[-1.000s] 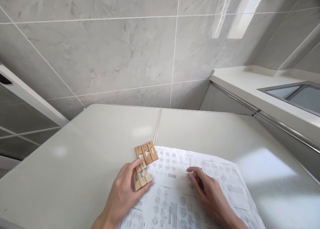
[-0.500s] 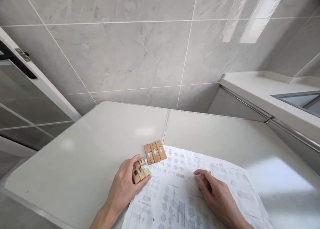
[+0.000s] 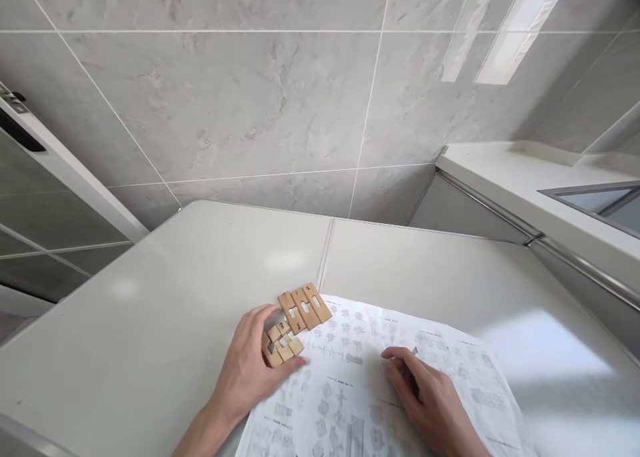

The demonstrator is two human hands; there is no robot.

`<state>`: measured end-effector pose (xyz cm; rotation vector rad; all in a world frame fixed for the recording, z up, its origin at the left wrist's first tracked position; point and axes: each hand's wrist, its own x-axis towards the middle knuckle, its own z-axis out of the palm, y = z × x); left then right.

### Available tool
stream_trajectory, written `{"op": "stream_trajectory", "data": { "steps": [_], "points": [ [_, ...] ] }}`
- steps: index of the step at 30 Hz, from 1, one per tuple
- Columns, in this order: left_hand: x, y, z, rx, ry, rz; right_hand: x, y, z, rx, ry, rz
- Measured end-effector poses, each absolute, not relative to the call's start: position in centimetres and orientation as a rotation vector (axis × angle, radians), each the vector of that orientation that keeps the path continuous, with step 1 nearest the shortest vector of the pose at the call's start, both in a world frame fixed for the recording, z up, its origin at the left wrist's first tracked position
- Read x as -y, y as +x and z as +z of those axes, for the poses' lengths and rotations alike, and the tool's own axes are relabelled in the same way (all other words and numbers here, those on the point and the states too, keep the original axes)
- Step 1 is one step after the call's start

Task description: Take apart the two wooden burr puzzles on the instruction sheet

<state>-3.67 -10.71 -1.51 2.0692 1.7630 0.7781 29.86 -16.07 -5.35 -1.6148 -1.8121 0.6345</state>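
My left hand (image 3: 253, 350) curves around a small row of notched wooden puzzle pieces (image 3: 284, 345), one marked 3, its thumb at their near side and its fingers at the far left. Touching or nearly touching that row are three flat wooden puzzle pieces (image 3: 305, 308) with cut-out slots, laid side by side and marked with handwritten numbers. A large printed sheet (image 3: 367, 377) lies below and to the right. On it rests my right hand (image 3: 430, 394), fingers curled and thumb close to the index finger; I see nothing in it.
The pale table (image 3: 165, 297) has a seam (image 3: 326, 254) running toward the grey tiled wall (image 3: 225, 110). A white-framed glass door (image 3: 60, 197) stands at the left. To the right is a white ledge (image 3: 500, 170) with a metal rail under it.
The view has shifted slightly. The pieces in my left hand and the flat numbered pieces are closer together, and the flat ones are more staggered. My right hand stays on the sheet.
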Motion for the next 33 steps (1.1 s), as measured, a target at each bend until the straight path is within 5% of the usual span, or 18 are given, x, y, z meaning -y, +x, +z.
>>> {"op": "stream_trajectory", "data": {
  "steps": [33],
  "points": [
    [2.9,-3.5,-0.2,-1.767,1.856,0.769,15.4,30.7,-5.2,1.901,-1.493,0.718]
  ]
}}
